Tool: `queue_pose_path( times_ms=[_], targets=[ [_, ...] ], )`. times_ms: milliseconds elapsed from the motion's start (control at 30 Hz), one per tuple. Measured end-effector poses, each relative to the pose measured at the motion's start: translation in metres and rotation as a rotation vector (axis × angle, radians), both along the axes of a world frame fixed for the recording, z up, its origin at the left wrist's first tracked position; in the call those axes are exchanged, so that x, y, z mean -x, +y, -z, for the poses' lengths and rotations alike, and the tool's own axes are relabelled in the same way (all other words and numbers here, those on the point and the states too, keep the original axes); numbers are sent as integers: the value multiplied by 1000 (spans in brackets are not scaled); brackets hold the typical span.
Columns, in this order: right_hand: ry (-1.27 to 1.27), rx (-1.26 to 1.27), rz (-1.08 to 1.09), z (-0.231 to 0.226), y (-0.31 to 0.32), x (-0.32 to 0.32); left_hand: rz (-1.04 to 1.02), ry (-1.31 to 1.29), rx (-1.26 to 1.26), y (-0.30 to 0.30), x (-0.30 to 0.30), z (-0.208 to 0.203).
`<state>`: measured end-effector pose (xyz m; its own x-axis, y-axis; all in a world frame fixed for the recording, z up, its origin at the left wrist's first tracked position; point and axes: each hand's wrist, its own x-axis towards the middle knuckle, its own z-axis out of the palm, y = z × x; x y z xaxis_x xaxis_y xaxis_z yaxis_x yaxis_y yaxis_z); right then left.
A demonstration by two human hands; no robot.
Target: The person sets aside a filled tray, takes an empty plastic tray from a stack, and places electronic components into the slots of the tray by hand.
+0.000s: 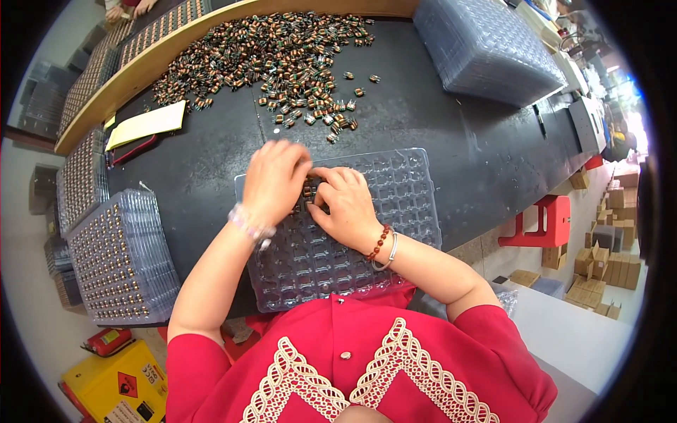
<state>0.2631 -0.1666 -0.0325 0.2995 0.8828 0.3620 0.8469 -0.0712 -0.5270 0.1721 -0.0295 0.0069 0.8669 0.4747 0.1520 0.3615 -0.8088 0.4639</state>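
A clear plastic tray (405, 204) with rows of small pockets lies before me at the table's near edge. Both my hands are over its upper left part. A few small copper-wound coils (308, 190) show in the gap between them. My left hand (276, 173) has its fingers curled down and partly blurred; its fingertips are hidden. The thumb and forefinger of my right hand (347, 208) close together beside the coils, and what they grip cannot be made out. Most of the tray's visible pockets hold nothing.
A large heap of loose coils (261, 53) spreads over the far table. Stacked empty trays (486, 49) stand far right; trays filled with coils (116, 261) are stacked at left. Yellow paper (147, 125) lies far left by a wooden rail (130, 74). A red stool (543, 222) stands right.
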Motion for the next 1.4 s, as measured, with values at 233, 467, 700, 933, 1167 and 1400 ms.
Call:
queue_pose_path(
  times_ms=[233, 467, 700, 933, 1167, 1400],
  targets=[
    [28, -129, 301, -7, 36, -87, 133, -84, 52, 21, -64, 44],
    [-118, 187, 224, -5, 38, -107, 67, -336, 92, 29, -17, 19],
    [237, -75, -142, -18, 28, -32, -83, -226, 117, 13, 102, 18],
    [-34, -175, -340, -4, 39, 28, -7, -265, -21, 10, 116, 41],
    [-107, -127, -316, 6, 37, 30, -62, -205, -55, 0, 115, 28],
    [-149, -63, -333, -1, 22, 33, -142, -197, -167, -19, 115, 35]
  ],
)
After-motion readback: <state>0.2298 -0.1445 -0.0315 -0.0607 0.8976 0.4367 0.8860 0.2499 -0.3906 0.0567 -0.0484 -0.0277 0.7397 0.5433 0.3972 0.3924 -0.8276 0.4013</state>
